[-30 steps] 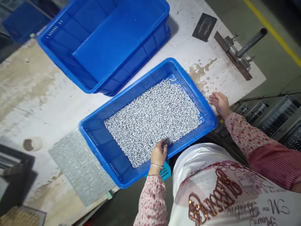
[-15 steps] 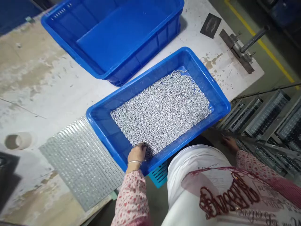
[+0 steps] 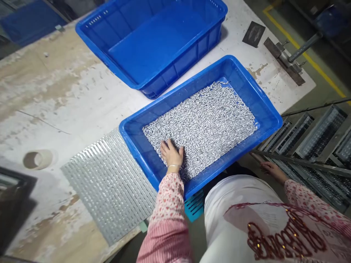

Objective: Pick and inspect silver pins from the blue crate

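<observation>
A: Where was the person's left hand?

B: Inside a blue tub, at 8 o'clock from the tub's middle. It was open, palm down, and spread out on a bed of small silver pieces.

A: And those pieces?

B: They covered most of the tub's floor, with a little blue showing in the corners at 1 and 3 o'clock.

A: The right hand?

B: Outside the tub at 4 o'clock, beside a rack of long trays. Whether it gripped anything could not be told.

A: What else shared the worn white surface?

B: Taking the tub as the clock's centre, a second blue bin stood at 11 o'clock, a dark square plate lay at 1, and a metal clamp sat at 2, near the surface's end. A ribbed grey panel lay just beside the tub at 8, with a short white pipe well apart, near 9.

A: Below?

B: A teal basket showed partly from under the tub, at 6 o'clock.
</observation>
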A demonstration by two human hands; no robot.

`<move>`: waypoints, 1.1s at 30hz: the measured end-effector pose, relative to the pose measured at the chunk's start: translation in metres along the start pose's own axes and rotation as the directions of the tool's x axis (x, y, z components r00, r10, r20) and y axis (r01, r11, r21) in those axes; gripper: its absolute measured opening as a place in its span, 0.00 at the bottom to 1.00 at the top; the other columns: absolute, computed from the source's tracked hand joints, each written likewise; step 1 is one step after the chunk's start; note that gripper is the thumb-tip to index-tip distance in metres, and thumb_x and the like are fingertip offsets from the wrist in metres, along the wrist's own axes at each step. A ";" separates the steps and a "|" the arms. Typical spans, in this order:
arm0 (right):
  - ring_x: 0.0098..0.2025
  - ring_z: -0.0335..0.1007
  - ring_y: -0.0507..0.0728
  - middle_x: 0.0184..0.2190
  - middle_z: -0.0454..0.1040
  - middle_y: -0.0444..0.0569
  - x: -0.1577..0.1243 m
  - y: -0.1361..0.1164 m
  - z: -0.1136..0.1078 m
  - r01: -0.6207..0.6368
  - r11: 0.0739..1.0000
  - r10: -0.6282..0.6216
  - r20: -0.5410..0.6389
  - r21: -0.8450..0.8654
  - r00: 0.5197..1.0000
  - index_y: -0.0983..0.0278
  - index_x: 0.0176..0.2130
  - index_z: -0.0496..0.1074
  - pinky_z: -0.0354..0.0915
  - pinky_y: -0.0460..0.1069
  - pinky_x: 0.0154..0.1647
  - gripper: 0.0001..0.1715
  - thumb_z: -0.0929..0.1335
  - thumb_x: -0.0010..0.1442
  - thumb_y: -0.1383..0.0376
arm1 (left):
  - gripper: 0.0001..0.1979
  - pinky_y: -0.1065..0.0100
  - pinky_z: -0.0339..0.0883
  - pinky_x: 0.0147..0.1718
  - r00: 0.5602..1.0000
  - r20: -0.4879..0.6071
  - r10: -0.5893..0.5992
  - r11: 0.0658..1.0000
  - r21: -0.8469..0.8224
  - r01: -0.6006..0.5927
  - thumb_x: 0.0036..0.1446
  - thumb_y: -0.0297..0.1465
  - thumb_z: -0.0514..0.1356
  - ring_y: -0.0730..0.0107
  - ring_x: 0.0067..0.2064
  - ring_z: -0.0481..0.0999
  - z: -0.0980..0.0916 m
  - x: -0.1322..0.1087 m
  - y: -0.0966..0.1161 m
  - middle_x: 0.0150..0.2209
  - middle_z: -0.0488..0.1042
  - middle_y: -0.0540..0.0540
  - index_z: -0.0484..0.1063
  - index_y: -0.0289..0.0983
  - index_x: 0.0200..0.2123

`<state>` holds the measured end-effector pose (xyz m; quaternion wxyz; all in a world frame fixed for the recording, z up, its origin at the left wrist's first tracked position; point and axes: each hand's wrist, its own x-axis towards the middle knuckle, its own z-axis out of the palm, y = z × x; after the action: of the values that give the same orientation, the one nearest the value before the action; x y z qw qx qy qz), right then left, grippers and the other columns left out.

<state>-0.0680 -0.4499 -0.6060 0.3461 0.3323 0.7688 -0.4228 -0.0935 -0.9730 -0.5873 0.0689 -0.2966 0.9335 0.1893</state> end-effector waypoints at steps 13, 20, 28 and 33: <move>0.26 0.73 0.61 0.28 0.77 0.56 -0.025 0.024 0.000 -0.088 0.994 0.087 -0.012 -0.068 0.996 0.57 0.28 0.71 0.67 0.54 0.27 0.10 0.66 0.45 0.55 | 0.32 0.38 0.38 0.63 0.769 0.218 0.602 0.796 -0.082 -0.600 0.61 0.45 0.52 0.43 0.70 0.37 0.033 -0.009 0.064 0.70 0.43 0.39 0.55 0.39 0.65; 0.28 0.72 0.57 0.28 0.76 0.53 -0.022 0.013 0.007 -0.058 0.995 0.057 -0.017 -0.076 0.998 0.61 0.30 0.70 0.66 0.50 0.29 0.09 0.65 0.50 0.59 | 0.20 0.46 0.53 0.61 0.473 0.460 0.752 0.602 -0.185 -0.777 0.62 0.33 0.52 0.50 0.67 0.50 0.003 -0.059 0.011 0.66 0.56 0.41 0.66 0.39 0.57; 0.31 0.69 0.53 0.30 0.76 0.50 -0.024 0.014 0.018 -0.043 0.996 0.046 0.035 -0.077 0.998 0.66 0.38 0.72 0.63 0.45 0.31 0.11 0.66 0.57 0.61 | 0.19 0.58 0.68 0.49 0.468 0.569 0.677 0.645 -0.151 -0.749 0.62 0.28 0.48 0.59 0.49 0.71 -0.016 -0.057 -0.037 0.53 0.69 0.39 0.72 0.40 0.52; 0.30 0.68 0.53 0.29 0.76 0.51 -0.035 0.022 0.025 -0.048 0.997 0.050 0.036 -0.067 0.998 0.69 0.41 0.72 0.61 0.44 0.29 0.14 0.64 0.61 0.61 | 0.23 0.53 0.65 0.51 0.381 0.505 0.774 0.457 -0.029 -0.889 0.62 0.30 0.48 0.52 0.56 0.65 -0.004 -0.042 0.020 0.61 0.65 0.42 0.67 0.44 0.59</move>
<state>-0.0250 -0.4701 -0.5964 0.3815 0.3314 0.7675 -0.3945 -0.0712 -0.9372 -0.5668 0.2132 0.2811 0.9248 0.1426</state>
